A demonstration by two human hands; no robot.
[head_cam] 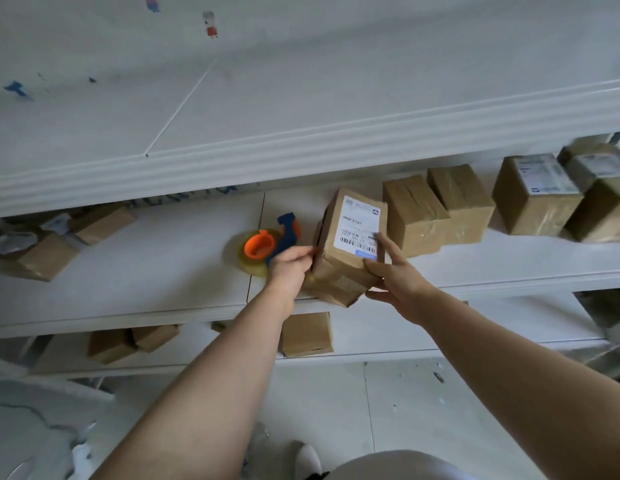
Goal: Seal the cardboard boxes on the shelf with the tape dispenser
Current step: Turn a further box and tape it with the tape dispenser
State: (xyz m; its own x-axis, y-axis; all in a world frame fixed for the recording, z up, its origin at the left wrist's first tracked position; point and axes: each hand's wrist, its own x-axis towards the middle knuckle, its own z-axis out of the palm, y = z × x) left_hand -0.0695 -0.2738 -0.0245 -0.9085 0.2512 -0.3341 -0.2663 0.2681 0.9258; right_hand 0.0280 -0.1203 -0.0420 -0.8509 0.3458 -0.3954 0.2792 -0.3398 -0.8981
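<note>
Box [350, 237] just right of tape dispenser [270, 244], tilted. My right hand [395, 268] clamps labelled face, thumb beneath; my left hand [289, 263] pinches side nearest dispenser. Likely light, stiff; grip across corners.

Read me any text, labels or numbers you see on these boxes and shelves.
Shipping label on the held box: barcode and print, too blurred to read.
Labels on the far-right boxes: too blurred.
Blue marks behind the shelf: unreadable.
</note>
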